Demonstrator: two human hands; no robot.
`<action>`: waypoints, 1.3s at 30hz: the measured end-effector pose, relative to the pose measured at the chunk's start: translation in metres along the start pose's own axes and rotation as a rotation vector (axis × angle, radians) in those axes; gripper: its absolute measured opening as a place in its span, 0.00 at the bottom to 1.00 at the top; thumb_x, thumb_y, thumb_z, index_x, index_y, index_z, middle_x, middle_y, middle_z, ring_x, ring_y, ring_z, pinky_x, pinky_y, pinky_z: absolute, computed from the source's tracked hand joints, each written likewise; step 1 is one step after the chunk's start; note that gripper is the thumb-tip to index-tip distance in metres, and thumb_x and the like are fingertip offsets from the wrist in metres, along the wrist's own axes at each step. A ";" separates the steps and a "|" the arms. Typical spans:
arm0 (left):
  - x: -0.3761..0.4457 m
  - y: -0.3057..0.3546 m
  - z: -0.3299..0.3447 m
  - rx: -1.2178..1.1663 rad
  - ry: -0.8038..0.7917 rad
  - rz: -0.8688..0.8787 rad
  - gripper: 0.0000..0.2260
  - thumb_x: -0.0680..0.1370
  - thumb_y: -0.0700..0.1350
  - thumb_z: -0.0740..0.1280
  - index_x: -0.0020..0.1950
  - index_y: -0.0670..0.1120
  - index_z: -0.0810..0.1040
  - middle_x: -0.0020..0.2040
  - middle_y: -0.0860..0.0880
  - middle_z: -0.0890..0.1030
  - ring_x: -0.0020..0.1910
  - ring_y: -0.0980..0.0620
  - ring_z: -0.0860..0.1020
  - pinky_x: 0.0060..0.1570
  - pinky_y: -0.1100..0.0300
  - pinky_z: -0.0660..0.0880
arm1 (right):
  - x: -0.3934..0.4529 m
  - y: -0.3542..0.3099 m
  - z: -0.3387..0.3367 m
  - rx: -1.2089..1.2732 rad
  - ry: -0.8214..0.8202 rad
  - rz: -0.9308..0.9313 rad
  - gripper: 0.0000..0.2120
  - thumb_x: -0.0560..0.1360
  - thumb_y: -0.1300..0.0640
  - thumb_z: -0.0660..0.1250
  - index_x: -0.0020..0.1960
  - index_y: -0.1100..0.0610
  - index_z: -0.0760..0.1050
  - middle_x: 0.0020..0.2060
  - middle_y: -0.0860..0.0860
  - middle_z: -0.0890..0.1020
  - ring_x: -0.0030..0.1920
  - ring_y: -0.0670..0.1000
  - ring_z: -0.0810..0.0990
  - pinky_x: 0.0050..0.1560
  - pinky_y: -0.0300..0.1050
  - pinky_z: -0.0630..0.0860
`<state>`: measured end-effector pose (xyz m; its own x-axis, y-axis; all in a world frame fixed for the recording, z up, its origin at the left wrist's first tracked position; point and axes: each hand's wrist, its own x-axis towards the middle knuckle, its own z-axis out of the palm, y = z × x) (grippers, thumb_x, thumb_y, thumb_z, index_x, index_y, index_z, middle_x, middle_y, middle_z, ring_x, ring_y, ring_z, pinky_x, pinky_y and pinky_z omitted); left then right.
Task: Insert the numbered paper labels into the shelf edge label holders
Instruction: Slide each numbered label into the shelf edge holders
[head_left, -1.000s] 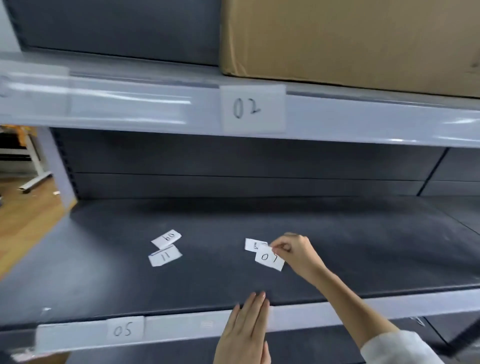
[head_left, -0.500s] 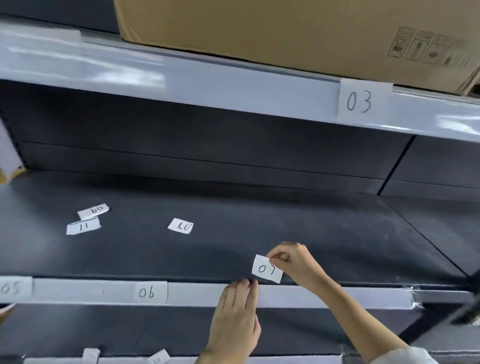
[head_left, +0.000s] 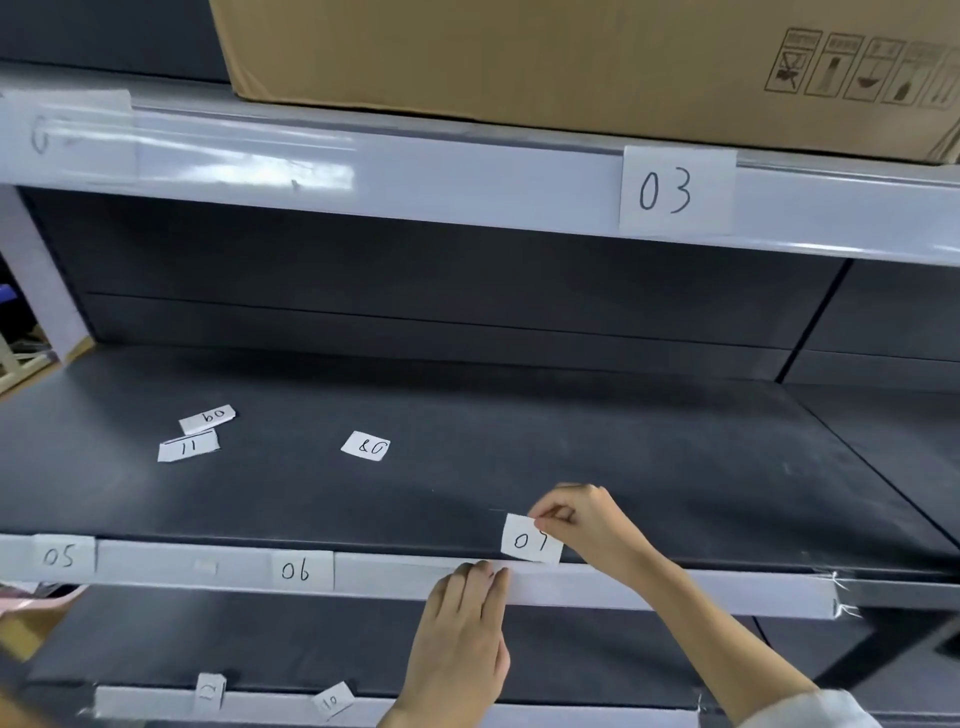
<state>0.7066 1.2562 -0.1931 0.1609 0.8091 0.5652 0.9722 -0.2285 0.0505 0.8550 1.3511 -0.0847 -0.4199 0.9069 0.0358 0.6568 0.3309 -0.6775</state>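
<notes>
Pinched by the right hand (head_left: 587, 522) at its top corner, label 07 (head_left: 531, 540) hanging just above the holder strip (head_left: 649, 590); left hand (head_left: 462, 631) flat, straight fingers pressed on the strip at the label's 8 o'clock. Best kept square, bottom edge slid behind the clear lip, strip steadied. Dark shelf (head_left: 571, 441) with 08 (head_left: 367, 446), 09 (head_left: 208, 418), 11 (head_left: 188, 447) loose toward 10 o'clock; cardboard box (head_left: 519, 52) at 12.

A single wide-angle view is taken from head height, facing forward and slightly down into a grey metal shelving unit (head_left: 467, 187) at close, arm's-reach range. The dark middle shelf deck (head_left: 571, 457) is centred; a brown cardboard box (head_left: 519, 52) is cropped above. The lowest shelf edge (head_left: 156, 701) is blurred, possibly by lens distortion.
</notes>
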 end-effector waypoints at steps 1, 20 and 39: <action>0.000 0.001 -0.001 -0.009 -0.008 -0.004 0.30 0.45 0.48 0.84 0.47 0.44 0.90 0.53 0.48 0.71 0.50 0.48 0.71 0.53 0.54 0.78 | -0.001 0.001 0.001 -0.014 -0.024 0.000 0.06 0.72 0.65 0.65 0.41 0.60 0.80 0.35 0.44 0.76 0.30 0.37 0.74 0.33 0.28 0.70; -0.001 0.003 -0.003 -0.054 -0.025 -0.012 0.38 0.47 0.49 0.83 0.56 0.44 0.82 0.52 0.48 0.76 0.50 0.49 0.71 0.44 0.60 0.82 | -0.011 0.013 0.016 -0.278 -0.097 -0.024 0.07 0.71 0.64 0.63 0.40 0.59 0.81 0.32 0.40 0.70 0.32 0.43 0.71 0.41 0.44 0.74; -0.029 -0.072 -0.006 -0.007 -0.109 -0.040 0.29 0.75 0.38 0.46 0.59 0.47 0.85 0.61 0.53 0.85 0.63 0.54 0.79 0.68 0.55 0.67 | 0.129 -0.100 0.094 -0.259 -0.138 -0.176 0.19 0.76 0.57 0.61 0.66 0.58 0.67 0.62 0.57 0.75 0.64 0.56 0.70 0.63 0.51 0.70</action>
<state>0.6307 1.2455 -0.2079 0.1395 0.8715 0.4701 0.9771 -0.1982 0.0776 0.6760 1.4101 -0.0814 -0.6098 0.7922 0.0241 0.6969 0.5505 -0.4597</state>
